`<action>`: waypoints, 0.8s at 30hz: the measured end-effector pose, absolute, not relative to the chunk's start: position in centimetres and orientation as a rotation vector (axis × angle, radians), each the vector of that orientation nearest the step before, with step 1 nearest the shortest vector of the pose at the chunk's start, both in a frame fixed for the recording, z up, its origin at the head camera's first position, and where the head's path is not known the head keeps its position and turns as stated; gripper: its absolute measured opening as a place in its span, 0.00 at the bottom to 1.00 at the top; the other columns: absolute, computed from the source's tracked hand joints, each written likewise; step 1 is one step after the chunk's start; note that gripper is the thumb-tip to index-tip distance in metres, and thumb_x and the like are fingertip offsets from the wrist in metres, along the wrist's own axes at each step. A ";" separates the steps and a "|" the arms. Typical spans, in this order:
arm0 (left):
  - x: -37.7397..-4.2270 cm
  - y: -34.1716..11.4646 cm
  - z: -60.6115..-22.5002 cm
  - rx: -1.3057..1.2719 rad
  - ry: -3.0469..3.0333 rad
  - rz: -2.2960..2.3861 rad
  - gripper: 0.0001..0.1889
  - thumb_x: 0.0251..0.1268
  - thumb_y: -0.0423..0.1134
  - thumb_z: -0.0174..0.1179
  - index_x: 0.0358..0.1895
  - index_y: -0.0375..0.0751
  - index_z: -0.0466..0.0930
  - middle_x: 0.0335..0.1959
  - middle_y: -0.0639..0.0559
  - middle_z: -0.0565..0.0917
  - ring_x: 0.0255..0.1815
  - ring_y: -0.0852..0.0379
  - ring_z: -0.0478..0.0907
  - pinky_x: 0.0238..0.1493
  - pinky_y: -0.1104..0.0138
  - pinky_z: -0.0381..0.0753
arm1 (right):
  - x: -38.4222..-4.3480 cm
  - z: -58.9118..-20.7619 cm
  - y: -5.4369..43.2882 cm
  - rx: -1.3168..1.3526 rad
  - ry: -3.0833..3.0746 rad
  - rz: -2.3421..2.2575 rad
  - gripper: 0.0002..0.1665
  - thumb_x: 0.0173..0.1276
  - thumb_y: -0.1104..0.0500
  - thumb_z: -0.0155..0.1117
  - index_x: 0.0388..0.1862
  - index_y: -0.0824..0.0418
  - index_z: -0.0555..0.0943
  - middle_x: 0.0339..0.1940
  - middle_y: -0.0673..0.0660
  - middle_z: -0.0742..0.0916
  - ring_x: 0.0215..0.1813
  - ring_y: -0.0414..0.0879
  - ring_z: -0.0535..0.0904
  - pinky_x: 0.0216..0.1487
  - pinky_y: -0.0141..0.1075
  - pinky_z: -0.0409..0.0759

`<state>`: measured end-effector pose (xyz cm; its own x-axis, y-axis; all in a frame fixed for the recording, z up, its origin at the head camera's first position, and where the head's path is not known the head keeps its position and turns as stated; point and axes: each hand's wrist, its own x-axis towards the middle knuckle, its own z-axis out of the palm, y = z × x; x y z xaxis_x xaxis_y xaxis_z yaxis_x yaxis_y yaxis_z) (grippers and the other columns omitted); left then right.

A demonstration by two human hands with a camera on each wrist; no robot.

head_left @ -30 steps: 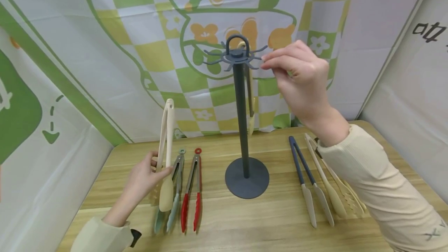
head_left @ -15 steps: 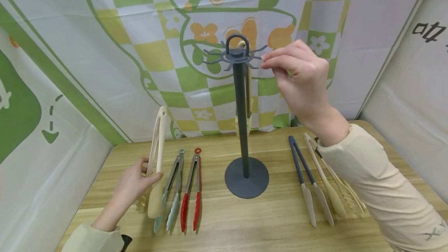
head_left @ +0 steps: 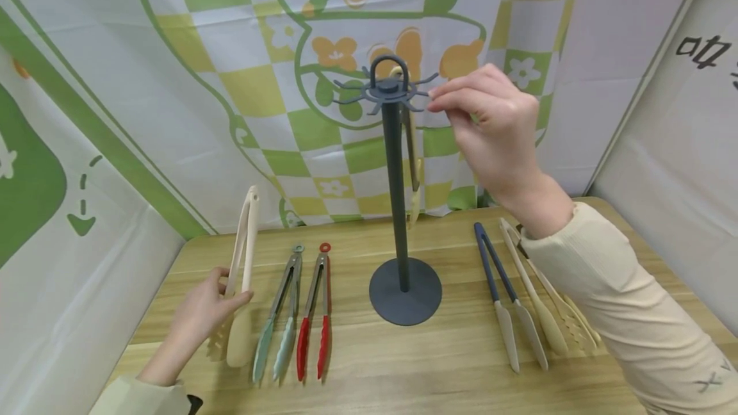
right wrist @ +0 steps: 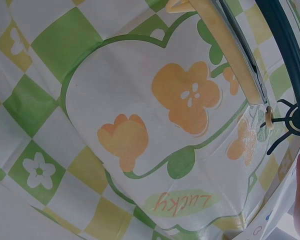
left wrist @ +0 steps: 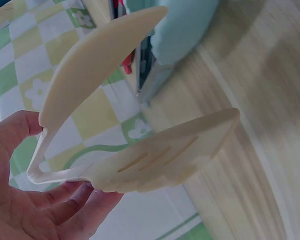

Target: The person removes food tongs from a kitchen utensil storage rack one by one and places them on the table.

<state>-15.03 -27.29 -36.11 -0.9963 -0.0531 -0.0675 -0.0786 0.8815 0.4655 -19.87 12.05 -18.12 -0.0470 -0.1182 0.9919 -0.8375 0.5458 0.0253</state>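
On the left, my left hand (head_left: 198, 306) grips a pair of cream tongs (head_left: 249, 258) around its arms, hinge end up. The left wrist view shows the tongs' plain blade (left wrist: 90, 65) and slotted blade (left wrist: 165, 155) spread apart, thumb on one side and fingers on the other. My right hand (head_left: 492, 120) is raised beside the dark grey utensil stand (head_left: 396, 197), thumb and fingertips pinching the end of one of its hooks (head_left: 422, 93). Yellow-handled tongs (head_left: 412, 152) hang behind the pole, from a hook on the far side.
Teal-tipped tongs (head_left: 263, 344) and red-tipped tongs (head_left: 325, 344) lie left of the stand's round base (head_left: 380, 303). Navy-handled tongs (head_left: 493, 268) and cream tongs (head_left: 550, 325) lie to the right, partly near my sleeve (head_left: 623, 300). A patterned curtain (head_left: 323, 114) hangs behind the wooden table (head_left: 403, 370).
My left hand has moved left and slightly down with the cream tongs, away from the teal-tipped ones. The hanging tongs sway. My right hand stays at the hook.
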 end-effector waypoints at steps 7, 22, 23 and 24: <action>-15.0 -28.1 -36.8 -0.093 2.989 0.724 0.37 0.56 0.50 0.59 0.58 0.23 0.59 0.41 0.27 0.78 0.31 0.44 0.79 0.22 0.62 0.76 | -19.9 -18.1 12.0 0.842 -1.522 0.728 0.14 0.52 0.80 0.58 0.17 0.68 0.84 0.24 0.58 0.86 0.28 0.49 0.78 0.33 0.26 0.73; -15.1 -28.8 -38.0 -0.120 2.947 0.625 0.35 0.56 0.49 0.59 0.56 0.21 0.61 0.38 0.28 0.78 0.24 0.52 0.77 0.18 0.64 0.73 | -19.8 -18.1 11.9 0.831 -1.531 0.725 0.14 0.52 0.80 0.58 0.17 0.68 0.84 0.24 0.57 0.86 0.28 0.48 0.78 0.33 0.25 0.74; -15.1 -28.8 -38.1 -0.121 2.947 0.618 0.35 0.56 0.49 0.58 0.56 0.21 0.61 0.38 0.29 0.78 0.24 0.52 0.76 0.17 0.64 0.73 | -19.8 -18.1 11.9 0.833 -1.530 0.725 0.14 0.52 0.80 0.57 0.17 0.68 0.84 0.24 0.57 0.86 0.28 0.48 0.78 0.33 0.25 0.74; -15.1 -28.8 -38.2 -0.124 2.944 0.614 0.35 0.56 0.49 0.58 0.56 0.21 0.61 0.37 0.30 0.79 0.23 0.53 0.76 0.17 0.64 0.72 | -19.8 -18.1 11.9 0.835 -1.531 0.724 0.14 0.52 0.81 0.57 0.17 0.68 0.84 0.24 0.58 0.86 0.28 0.48 0.78 0.33 0.25 0.74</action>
